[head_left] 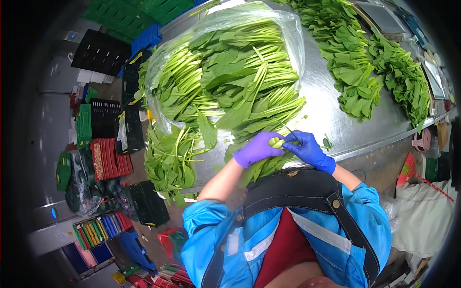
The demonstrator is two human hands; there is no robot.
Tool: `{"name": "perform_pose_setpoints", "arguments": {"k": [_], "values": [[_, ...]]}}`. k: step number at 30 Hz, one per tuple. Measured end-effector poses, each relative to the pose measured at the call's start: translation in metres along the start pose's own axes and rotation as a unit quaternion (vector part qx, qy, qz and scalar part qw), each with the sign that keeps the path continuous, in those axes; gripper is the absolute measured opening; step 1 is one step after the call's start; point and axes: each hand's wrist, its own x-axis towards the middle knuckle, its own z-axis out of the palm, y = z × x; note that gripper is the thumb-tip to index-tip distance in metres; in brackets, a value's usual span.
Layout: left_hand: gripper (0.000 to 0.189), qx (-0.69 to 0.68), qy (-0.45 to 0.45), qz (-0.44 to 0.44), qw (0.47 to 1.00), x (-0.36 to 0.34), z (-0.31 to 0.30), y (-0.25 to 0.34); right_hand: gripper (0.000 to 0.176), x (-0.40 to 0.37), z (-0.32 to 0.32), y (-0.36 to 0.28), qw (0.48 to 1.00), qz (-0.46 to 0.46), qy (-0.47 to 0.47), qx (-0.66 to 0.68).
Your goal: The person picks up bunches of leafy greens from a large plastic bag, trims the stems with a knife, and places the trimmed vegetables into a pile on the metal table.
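My left hand (pixel 259 150), in a purple glove, is closed around a bunch of leafy greens (pixel 264 168). Its pale cut stem ends (pixel 275 142) point right and its leaves hang down against my apron. Close beside those stems, my right hand (pixel 309 150) in a blue glove has its fingers closed on a thin dark tool (pixel 291 133) that looks like a small knife; the fingers hide most of it. Beyond my hands, a large pile of greens (pixel 240 72) lies on a clear plastic bag (pixel 294 36). Loose greens (pixel 170 163) lie at the left.
The metal table (pixel 319 91) carries two long rows of greens (pixel 353 72) at the right and trays (pixel 382 19) along its far edge. Black crates (pixel 132 79), a red crate (pixel 110 158) and green crates (pixel 117 19) stand left of the table.
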Motion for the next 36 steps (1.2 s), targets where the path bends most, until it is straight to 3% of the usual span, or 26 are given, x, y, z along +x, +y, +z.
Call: {"name": "perform_pose_setpoints", "arguments": {"k": [3, 5, 6, 8, 10, 12, 14, 20, 22, 26, 28, 29, 30, 32, 34, 36], "values": [[0.037, 0.007, -0.003, -0.017, 1.000, -0.009, -0.006, -0.003, 0.020, -0.005, -0.003, 0.014, 0.998, -0.003, 0.008, 0.063], [0.036, 0.034, 0.008, -0.014, 0.999, -0.018, -0.018, -0.002, 0.019, -0.014, -0.017, 0.034, 0.998, 0.040, 0.036, -0.039], [0.032, -0.018, 0.039, -0.017, 0.999, -0.024, -0.028, 0.004, 0.020, -0.020, -0.029, 0.049, 0.987, 0.142, -0.013, -0.071], [0.029, -0.071, 0.072, -0.023, 0.995, -0.029, -0.040, 0.004, 0.017, -0.029, -0.051, 0.078, 0.949, 0.196, -0.126, -0.212], [0.026, 0.076, 0.106, -0.021, 0.991, -0.027, -0.046, 0.003, 0.022, -0.033, -0.054, 0.088, 0.952, 0.211, -0.091, -0.202], [0.028, 0.092, 0.124, -0.033, 0.988, -0.021, -0.033, -0.001, 0.028, -0.033, -0.050, 0.098, 0.953, 0.226, -0.055, -0.193], [0.029, 0.217, 0.132, 0.030, 0.967, -0.009, -0.018, -0.012, 0.037, -0.025, -0.036, 0.109, 0.972, 0.141, 0.087, -0.169], [0.030, 0.301, 0.079, 0.014, 0.950, 0.027, 0.011, -0.037, 0.038, 0.012, -0.014, 0.100, 0.971, 0.111, 0.048, -0.205], [0.030, 0.330, 0.109, 0.226, 0.910, 0.040, 0.017, -0.065, 0.031, 0.020, -0.016, 0.102, 0.977, 0.107, -0.047, -0.176], [0.028, 0.338, 0.007, 0.125, 0.933, 0.051, 0.023, -0.072, 0.025, 0.015, -0.022, 0.075, 0.994, 0.100, -0.034, -0.034], [0.027, 0.310, 0.035, 0.137, 0.940, 0.044, 0.019, -0.068, 0.026, 0.011, -0.025, 0.066, 0.999, 0.026, 0.040, -0.014], [0.026, 0.284, 0.063, 0.148, 0.945, 0.038, 0.015, -0.066, 0.033, 0.007, -0.029, 0.074, 0.987, -0.002, 0.088, -0.135], [0.026, 0.284, 0.064, 0.148, 0.945, 0.033, 0.010, -0.059, 0.033, 0.005, -0.031, 0.069, 0.987, -0.002, 0.087, -0.135], [0.023, 0.210, 0.079, 0.200, 0.954, 0.019, 0.001, -0.040, 0.039, 0.001, -0.035, 0.055, 0.938, 0.035, 0.107, -0.329], [0.019, 0.176, 0.067, 0.208, 0.960, 0.013, -0.006, -0.031, 0.049, 0.003, -0.032, 0.048, 0.944, -0.017, 0.113, -0.309], [0.028, 0.133, 0.018, 0.149, 0.980, 0.009, -0.010, -0.022, 0.058, 0.003, -0.022, 0.029, 0.971, -0.071, 0.064, -0.220]]}}
